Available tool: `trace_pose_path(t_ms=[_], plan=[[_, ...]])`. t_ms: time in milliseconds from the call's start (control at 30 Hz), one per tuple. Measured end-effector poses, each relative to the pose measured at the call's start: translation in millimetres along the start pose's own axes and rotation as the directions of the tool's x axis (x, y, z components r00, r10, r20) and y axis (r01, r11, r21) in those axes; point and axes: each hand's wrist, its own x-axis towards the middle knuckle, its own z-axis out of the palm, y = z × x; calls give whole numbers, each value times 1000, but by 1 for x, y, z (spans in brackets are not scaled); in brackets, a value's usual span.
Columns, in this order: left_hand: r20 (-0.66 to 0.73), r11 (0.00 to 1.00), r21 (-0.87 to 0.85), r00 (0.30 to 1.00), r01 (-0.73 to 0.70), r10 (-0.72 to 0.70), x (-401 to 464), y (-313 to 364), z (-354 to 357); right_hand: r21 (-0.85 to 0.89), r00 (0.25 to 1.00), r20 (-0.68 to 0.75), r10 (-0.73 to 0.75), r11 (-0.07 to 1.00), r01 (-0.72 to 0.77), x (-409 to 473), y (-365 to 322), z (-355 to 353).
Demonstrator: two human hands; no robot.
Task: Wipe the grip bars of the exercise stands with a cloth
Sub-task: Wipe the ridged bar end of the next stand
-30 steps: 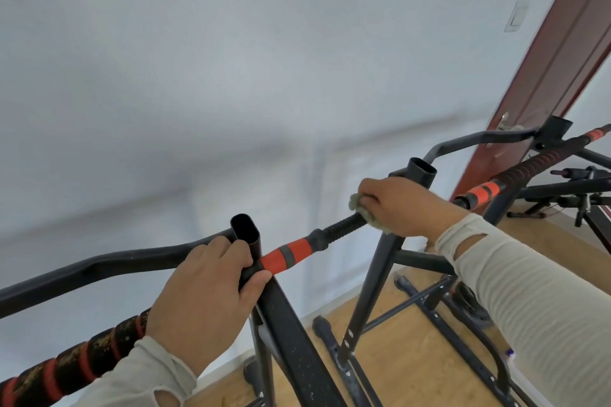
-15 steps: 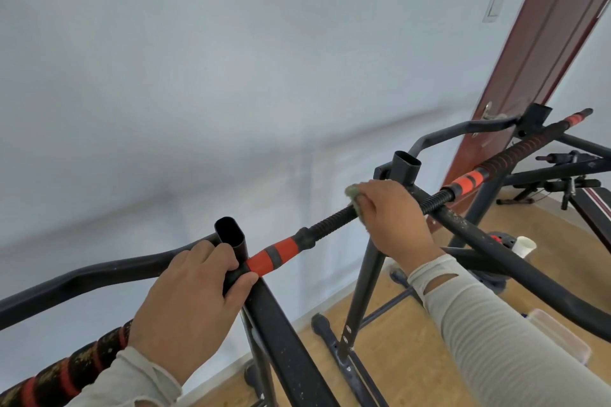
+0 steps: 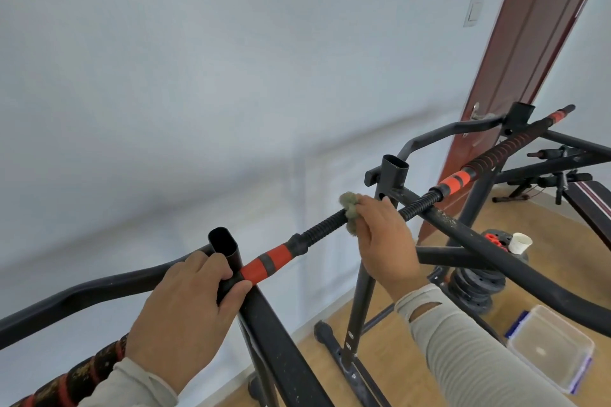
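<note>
1. Head view, middle of the frame: your right hand is curled round a small grey cloth and presses it on the long grip bar. The cloth sits on the black ribbed part, just left of the near upright post.
2. Lower left of the frame: your left hand is wrapped tight round the frame joint, where the orange band begins. It looks like it holds the stand steady.
3. You seem to be in the middle of the wiping step on this bar.
4. Next, I think you slide the cloth along the ribs toward the orange band, squeezing so it gets into the grooves.
5. Upper right of the frame: another padded bar by the door may need wiping too.
</note>
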Motion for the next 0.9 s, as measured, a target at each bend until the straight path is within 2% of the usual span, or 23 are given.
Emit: trace_pose_path(t_ms=[67, 133, 233, 333, 400, 567, 633, 700, 800, 900], plan=[[31, 1000, -5, 999, 10, -10, 0, 0, 0, 49, 997, -62, 52, 998, -49, -4, -12, 0], [56, 1000, -3, 998, 19, -19, 1, -1, 0, 88, 997, -61, -48, 995, 53, -14, -35, 7], [53, 1000, -6, 999, 14, -14, 1, -1, -1, 58, 972, -20, -236, 970, 236, -37, -58, 26], [67, 1000, -10, 997, 25, -24, 1, 0, -2, -26, 938, 22, -345, 938, 346, -30, -34, 24], [82, 999, -15, 996, 35, -34, 1, 0, -2, -95, 948, 37, -316, 943, 318, -15, -9, 12], [72, 1000, -10, 997, 27, -27, 2, 0, -2, -214, 989, -46, -139, 969, 126, 0, 15, -6], [66, 1000, -14, 998, 25, -24, 2, 0, -1, -177, 981, -63, -181, 970, 168, -3, 4, -3], [62, 1000, -17, 998, 20, -19, 2, 0, 0, -88, 954, -73, -291, 955, 284, -8, -18, 6], [55, 1000, -18, 998, 4, -3, 1, -2, 0, -21, 892, 2, -453, 891, 453, -17, -44, 21], [38, 1000, -26, 999, -17, 18, 1, -4, 0, -71, 874, 165, -457, 878, 473, 6, -36, 6]])
